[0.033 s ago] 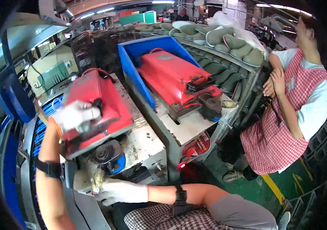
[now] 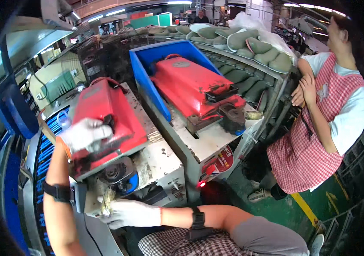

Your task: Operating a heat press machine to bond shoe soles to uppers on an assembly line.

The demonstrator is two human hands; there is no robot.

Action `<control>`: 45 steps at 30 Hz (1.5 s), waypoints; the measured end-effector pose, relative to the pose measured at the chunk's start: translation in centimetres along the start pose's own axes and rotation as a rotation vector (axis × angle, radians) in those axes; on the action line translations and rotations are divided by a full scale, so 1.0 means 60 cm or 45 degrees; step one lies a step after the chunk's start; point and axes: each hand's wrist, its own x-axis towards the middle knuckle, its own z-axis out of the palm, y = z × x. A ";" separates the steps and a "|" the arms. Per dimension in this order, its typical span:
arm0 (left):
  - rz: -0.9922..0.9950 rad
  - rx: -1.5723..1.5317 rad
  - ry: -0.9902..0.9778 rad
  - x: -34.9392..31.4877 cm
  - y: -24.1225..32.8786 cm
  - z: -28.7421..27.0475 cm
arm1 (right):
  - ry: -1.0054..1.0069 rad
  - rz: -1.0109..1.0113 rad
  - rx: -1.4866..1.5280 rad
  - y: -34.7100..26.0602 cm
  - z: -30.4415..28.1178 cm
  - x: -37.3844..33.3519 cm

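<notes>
My left hand (image 2: 86,135), in a white glove, rests over the near red machine cover (image 2: 113,106). Its curled fingers close against a black knob (image 2: 108,122) on the cover's side; the palm side is hidden. Lower down, my gloved right hand (image 2: 133,213) is wrapped round a yellowish, tape-wrapped handle (image 2: 108,201) at the front of the machine. Just above that handle sits a dark round wheel-like part (image 2: 114,171) in a housing with a blue edge (image 2: 132,183).
A second red machine (image 2: 190,85) stands to the right inside a blue guard (image 2: 153,91). Grey-green shoes (image 2: 246,40) fill a rack beyond it. At right stands a person in a red checked apron (image 2: 297,145), arms folded. Blue rollers (image 2: 45,155) run along the left.
The view has shifted slightly. My right hand's fingers have come round the tape-wrapped handle. My left hand stays at the black knob.
</notes>
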 end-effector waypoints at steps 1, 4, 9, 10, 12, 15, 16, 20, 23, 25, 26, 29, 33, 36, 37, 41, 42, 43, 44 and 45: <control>-0.038 -0.030 -0.013 0.002 0.000 0.021 | -0.051 -0.017 0.206 -0.004 0.005 0.012; -0.029 -0.080 -0.015 0.015 -0.030 0.069 | -0.182 -0.022 0.401 0.000 -0.012 0.041; -0.016 0.021 0.092 0.003 -0.038 0.058 | 0.091 -0.012 0.331 0.013 0.012 0.032; -0.067 0.008 0.068 -0.001 -0.034 0.059 | 0.081 -0.008 0.315 0.010 0.012 0.028; -0.025 -0.018 0.046 0.016 -0.051 0.067 | 0.061 -0.081 0.250 0.008 0.011 0.022; -0.036 -0.010 0.068 0.015 -0.059 0.073 | 0.233 -0.081 0.303 -0.031 0.024 -0.038; -0.052 0.101 0.111 0.007 -0.058 0.071 | 0.296 -0.074 0.345 -0.051 0.026 -0.068; -0.008 0.334 0.187 0.020 -0.069 0.071 | 0.533 -0.505 0.030 -0.162 0.002 -0.203; -0.012 0.366 0.233 0.015 -0.062 0.069 | 0.687 -0.925 -0.368 -0.241 -0.009 -0.321; -0.033 0.333 0.242 0.021 -0.055 0.071 | 0.771 -1.227 -0.558 -0.293 0.003 -0.383; -0.010 0.338 0.232 0.027 -0.052 0.074 | 0.842 -1.386 -0.656 -0.323 0.019 -0.412; 0.036 0.111 0.163 0.017 -0.069 0.063 | 0.912 -1.842 -0.947 -0.432 0.056 -0.477; 0.010 -0.038 0.119 0.009 -0.067 0.068 | 1.136 -2.418 -1.236 -0.547 0.080 -0.545; 0.002 0.222 0.212 0.016 -0.030 0.081 | 1.961 -1.928 -2.116 -0.573 -0.011 -0.599; 0.007 0.282 0.243 0.024 -0.038 0.080 | 2.073 -1.590 -2.402 -0.559 -0.042 -0.597; 0.011 0.299 0.268 0.012 -0.043 0.075 | 2.392 -0.711 -2.997 -0.503 -0.070 -0.549; 0.004 0.308 0.275 0.010 -0.037 0.076 | 2.331 -0.743 -2.919 -0.508 -0.064 -0.554; -0.003 0.304 0.278 0.009 -0.038 0.079 | 2.389 -0.678 -2.789 -0.515 -0.059 -0.556; -0.016 0.354 0.307 0.010 -0.038 0.079 | 2.386 -0.543 -2.745 -0.526 -0.049 -0.556; -0.027 0.404 0.335 0.010 -0.038 0.080 | 2.359 -0.538 -2.740 -0.533 -0.050 -0.559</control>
